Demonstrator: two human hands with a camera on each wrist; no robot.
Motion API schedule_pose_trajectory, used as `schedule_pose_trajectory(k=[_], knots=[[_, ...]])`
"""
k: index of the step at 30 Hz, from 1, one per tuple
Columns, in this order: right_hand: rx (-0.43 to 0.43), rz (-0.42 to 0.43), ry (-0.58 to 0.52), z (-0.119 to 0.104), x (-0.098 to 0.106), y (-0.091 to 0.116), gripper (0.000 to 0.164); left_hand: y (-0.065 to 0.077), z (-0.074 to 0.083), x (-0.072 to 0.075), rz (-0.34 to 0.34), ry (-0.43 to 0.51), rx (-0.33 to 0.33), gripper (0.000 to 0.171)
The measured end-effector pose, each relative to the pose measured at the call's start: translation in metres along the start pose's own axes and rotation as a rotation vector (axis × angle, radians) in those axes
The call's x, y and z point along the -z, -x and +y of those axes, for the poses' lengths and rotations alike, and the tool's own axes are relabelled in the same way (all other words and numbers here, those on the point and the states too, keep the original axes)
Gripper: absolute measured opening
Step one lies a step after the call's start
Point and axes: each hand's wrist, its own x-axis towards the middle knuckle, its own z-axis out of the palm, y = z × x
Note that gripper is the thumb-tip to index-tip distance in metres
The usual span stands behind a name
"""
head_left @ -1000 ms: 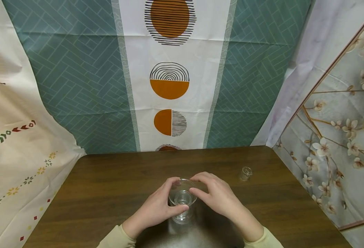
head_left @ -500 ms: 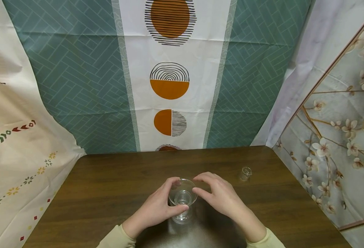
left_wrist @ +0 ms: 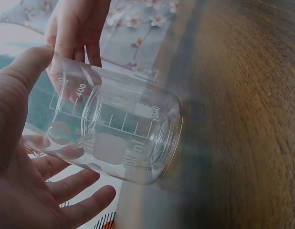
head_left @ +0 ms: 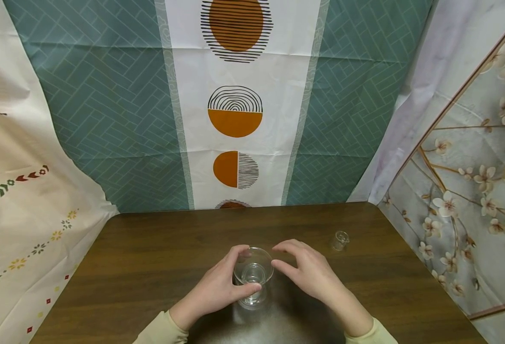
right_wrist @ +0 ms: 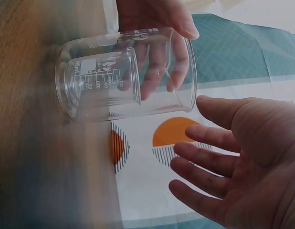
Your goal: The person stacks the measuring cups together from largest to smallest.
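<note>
A large clear glass beaker (head_left: 264, 274) with white markings stands upright on the table in front of me. Nested in it, a smaller beaker (right_wrist: 102, 78) with a 100 ml scale sits at the bottom. My left hand (head_left: 218, 284) holds the large beaker near its rim, thumb on the near side and index finger on the far side. Its other fingers are spread along the glass in the left wrist view. Just right of the rim, my right hand (head_left: 306, 270) is held with fingers loosely bent and nothing in them; a small gap shows between thumb and glass.
A tiny glass beaker (head_left: 341, 241) stands at the table's back right. The brown wooden table (head_left: 158, 253) ends at a teal and white cloth (head_left: 235, 143). Floral cloth (head_left: 471, 205) hangs on the right, cream cloth (head_left: 29, 191) on the left.
My right hand has drawn slightly away to the right from the large beaker's rim. The left hand and the beakers have stayed in place.
</note>
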Motion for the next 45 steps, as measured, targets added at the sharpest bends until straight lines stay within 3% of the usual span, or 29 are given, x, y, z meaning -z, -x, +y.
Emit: schedule_pose_trajectory(k=[33,38,43,45], knots=[[-0.048,0.101,0.061,0.028,0.008,0.008,0.032,0.002,0.002,0.001,0.006,0.003,0.008,0.086],[-0.056,0.111,0.067,0.030,0.010,0.007,0.034,0.001,-0.002,0.000,0.023,0.015,-0.021,0.085],[-0.066,0.108,0.074,0.033,0.011,0.008,0.034,0.001,-0.009,-0.004,0.058,-0.001,-0.103,0.081],[-0.070,0.104,0.074,0.034,0.011,0.008,0.033,0.001,-0.009,-0.004,0.052,-0.003,-0.089,0.082]])
